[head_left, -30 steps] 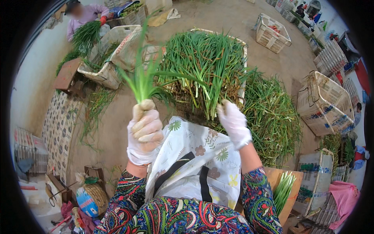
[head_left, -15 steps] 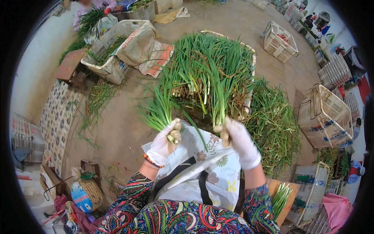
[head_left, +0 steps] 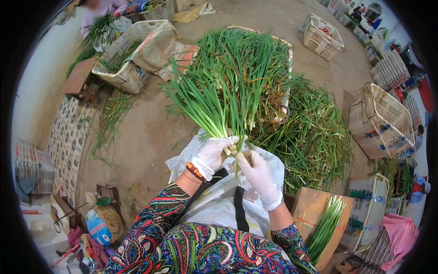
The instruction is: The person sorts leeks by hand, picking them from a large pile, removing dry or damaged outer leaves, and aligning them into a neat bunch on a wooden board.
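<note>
My gloved left hand [head_left: 218, 150] is closed around the white lower ends of a bunch of green onions [head_left: 211, 109], whose leaves fan out up and to the left. Right beside it, my gloved right hand [head_left: 258, 171] pinches at the stem ends, with a thin green stalk hanging down between the two hands. Brownish roots seem to show at the right fingers, though the fingers partly hide what they grip. Just beyond both hands is a crate [head_left: 288, 91] heaped with more green onions [head_left: 255, 59], their roots toward me. A patterned white apron [head_left: 210, 196] covers my lap.
Loose leaves [head_left: 315, 137] form a pile right of the crate. At my right, a trimmed bundle [head_left: 326, 228] lies on a wooden board [head_left: 305, 205]. Plastic crates stand left [head_left: 130, 77] and right [head_left: 381, 121]. A co-worker [head_left: 102, 13] holds greens at the far left.
My hands have come together; the right has moved left to the left hand's bunch, which now looks larger. The view has shifted, showing more of the wooden board and its bundle.
</note>
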`<action>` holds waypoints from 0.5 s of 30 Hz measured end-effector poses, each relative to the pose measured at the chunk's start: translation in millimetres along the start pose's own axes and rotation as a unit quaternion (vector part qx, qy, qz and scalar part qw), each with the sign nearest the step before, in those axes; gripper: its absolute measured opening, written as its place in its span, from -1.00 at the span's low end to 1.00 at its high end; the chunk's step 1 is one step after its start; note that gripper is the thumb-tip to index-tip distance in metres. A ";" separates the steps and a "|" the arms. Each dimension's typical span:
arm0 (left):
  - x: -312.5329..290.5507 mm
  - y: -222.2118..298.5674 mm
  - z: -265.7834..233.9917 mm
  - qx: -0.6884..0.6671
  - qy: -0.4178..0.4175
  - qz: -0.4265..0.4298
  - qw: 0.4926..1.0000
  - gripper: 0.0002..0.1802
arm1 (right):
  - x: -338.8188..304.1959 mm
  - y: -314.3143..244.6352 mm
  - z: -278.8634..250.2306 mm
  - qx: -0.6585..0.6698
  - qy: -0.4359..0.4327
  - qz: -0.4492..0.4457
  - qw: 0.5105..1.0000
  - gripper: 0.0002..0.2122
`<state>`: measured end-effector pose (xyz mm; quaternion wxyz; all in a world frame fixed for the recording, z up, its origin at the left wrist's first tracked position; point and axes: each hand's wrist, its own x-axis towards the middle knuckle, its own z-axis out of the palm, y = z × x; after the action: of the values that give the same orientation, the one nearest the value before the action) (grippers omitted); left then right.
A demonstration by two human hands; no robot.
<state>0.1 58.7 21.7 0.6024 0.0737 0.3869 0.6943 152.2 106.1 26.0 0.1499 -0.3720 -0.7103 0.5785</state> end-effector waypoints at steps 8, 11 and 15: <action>12.4 1.4 3.8 -0.046 0.012 0.023 0.999 -0.75 | -9.3 -14.5 -20.1 0.210 0.073 0.035 0.974 -0.76; 19.5 12.1 -11.5 -0.144 0.001 0.008 0.990 -0.69 | -22.4 0.0 -57.7 0.231 0.125 0.046 0.964 -0.73; 19.2 14.2 -15.6 -0.215 -0.017 0.002 0.976 -0.65 | -17.4 44.8 -87.7 0.148 0.219 0.112 0.958 -0.63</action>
<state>-24.9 69.3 12.8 0.6092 -0.0444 0.2180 0.7612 236.2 158.6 13.0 0.2900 -0.5403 -0.5200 0.5946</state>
